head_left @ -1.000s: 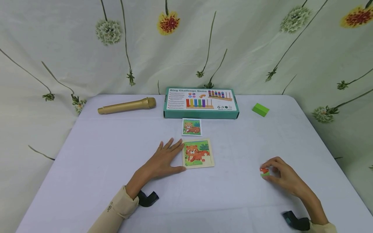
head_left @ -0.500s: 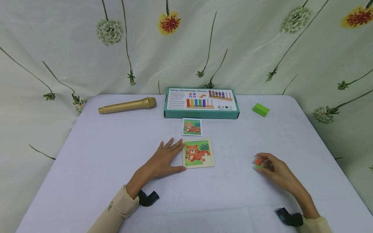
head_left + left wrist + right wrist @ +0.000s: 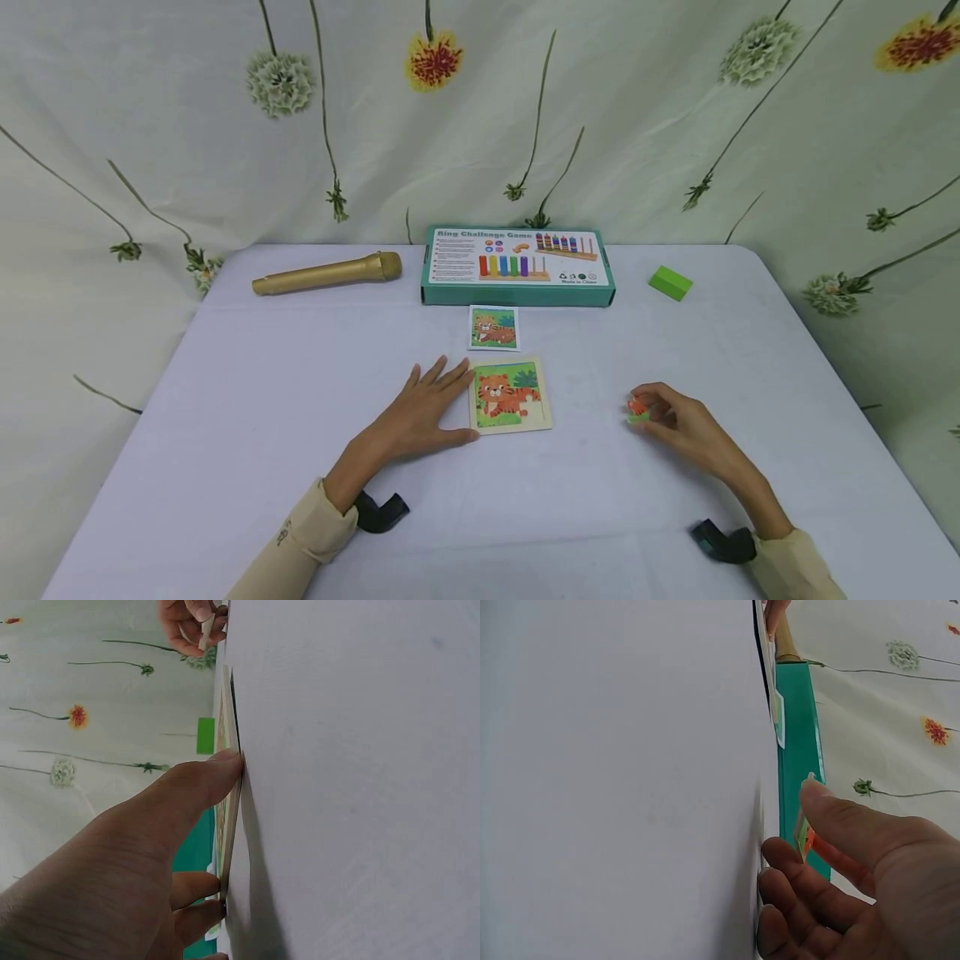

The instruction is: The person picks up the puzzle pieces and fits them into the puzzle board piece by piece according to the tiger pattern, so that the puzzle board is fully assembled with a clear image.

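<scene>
In the head view, a square jigsaw puzzle board point(image 3: 546, 402) with a tiger picture lies at mid-table. Its lower right part shows a pale gap. My left hand point(image 3: 420, 418) rests at the board's left edge, fingers spread, thumb and fingertips touching the rim; the left wrist view shows the thumb point(image 3: 225, 769) against that edge. Off to the board's right, my right hand point(image 3: 688, 429) pinches a small orange-and-green puzzle piece point(image 3: 637, 411) between thumb and fingers. The right wrist view shows the piece nearly edge-on. Directly behind the board lies a matching tiger card point(image 3: 494, 328).
A teal Ring Challenge Game box point(image 3: 517, 295) stands at the back of the white-covered table point(image 3: 585, 517). To its left lies a gold toy microphone point(image 3: 326, 273). A green block point(image 3: 671, 283) sits at the back right. Behind hangs a flowered cloth point(image 3: 637, 100).
My right hand has moved left and slightly away from me, carrying the puzzle piece toward the board. My left hand and the board have stayed in place.
</scene>
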Tool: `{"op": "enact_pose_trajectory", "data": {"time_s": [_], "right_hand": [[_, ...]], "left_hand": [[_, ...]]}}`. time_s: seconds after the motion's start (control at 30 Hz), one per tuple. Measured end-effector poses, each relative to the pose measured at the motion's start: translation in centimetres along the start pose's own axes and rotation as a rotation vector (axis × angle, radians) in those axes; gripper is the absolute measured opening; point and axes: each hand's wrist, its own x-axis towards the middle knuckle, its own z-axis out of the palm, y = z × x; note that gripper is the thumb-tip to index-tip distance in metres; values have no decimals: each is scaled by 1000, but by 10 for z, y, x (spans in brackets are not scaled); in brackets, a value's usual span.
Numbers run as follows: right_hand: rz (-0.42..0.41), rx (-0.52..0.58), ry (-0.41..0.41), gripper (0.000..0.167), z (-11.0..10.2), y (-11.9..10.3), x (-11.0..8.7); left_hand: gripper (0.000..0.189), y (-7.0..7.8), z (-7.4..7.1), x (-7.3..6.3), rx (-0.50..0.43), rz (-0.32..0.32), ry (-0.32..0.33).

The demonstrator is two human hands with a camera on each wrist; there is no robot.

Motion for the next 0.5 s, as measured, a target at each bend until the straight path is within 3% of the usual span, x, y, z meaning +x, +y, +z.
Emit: {"op": "enact_pose_trajectory", "data": {"time_s": [0.2, 0.5], "right_hand": [[-17, 19, -27, 41, 5, -5, 10], [-9, 12, -3, 42, 16, -16, 24]], "left_hand": [[92, -1, 1, 1, 3, -5, -2], [92, -2, 1, 1, 2, -1, -2]]}}
